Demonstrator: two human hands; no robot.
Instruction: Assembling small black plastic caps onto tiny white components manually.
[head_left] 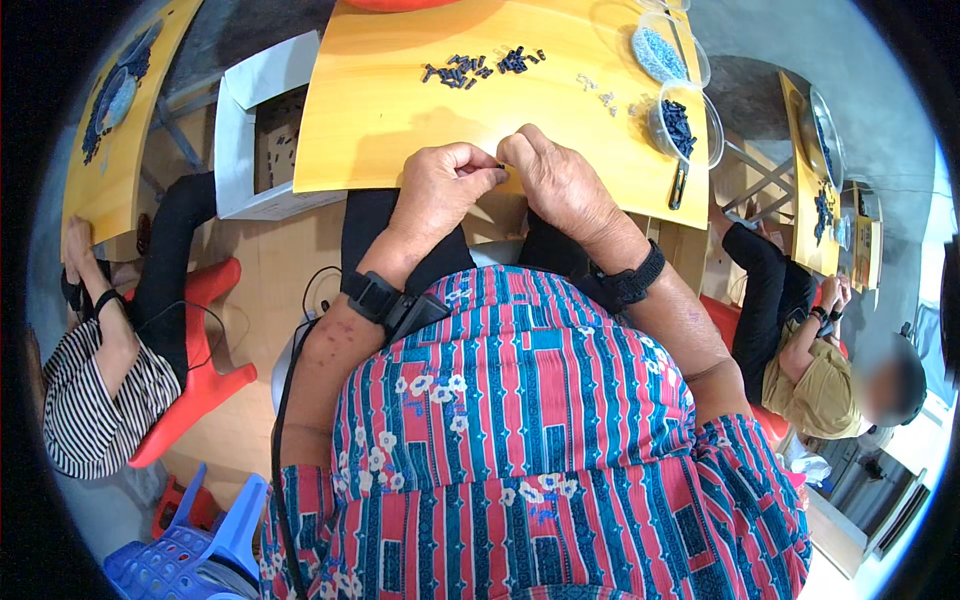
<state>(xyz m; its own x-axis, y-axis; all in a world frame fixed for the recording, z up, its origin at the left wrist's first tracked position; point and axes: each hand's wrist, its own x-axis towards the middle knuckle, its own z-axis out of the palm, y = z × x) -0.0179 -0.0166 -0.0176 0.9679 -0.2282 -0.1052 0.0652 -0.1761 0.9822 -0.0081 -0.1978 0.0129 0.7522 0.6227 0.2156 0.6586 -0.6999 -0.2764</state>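
Note:
Over the near edge of the yellow table point(370, 150), my left hand point(437, 188) and my right hand point(560, 178) meet fingertip to fingertip. The left thumb and forefinger pinch a small dark piece point(502, 167), mostly hidden by the fingers. Curled fingers on the right hand press together right beside it; what they hold, if anything, is hidden. Farther up the table lie two loose groups of small black parts, a left pile point(457, 71) and a right pile point(517, 61). Several small clear pieces point(606, 98) are scattered to their right.
At the table's right edge stand a clear tub point(716, 140) of black parts and another tub point(704, 62) of light blue pieces. A slim black tool point(679, 187) lies near the corner. An open white box point(236, 150) is at left. Co-workers sit on both sides.

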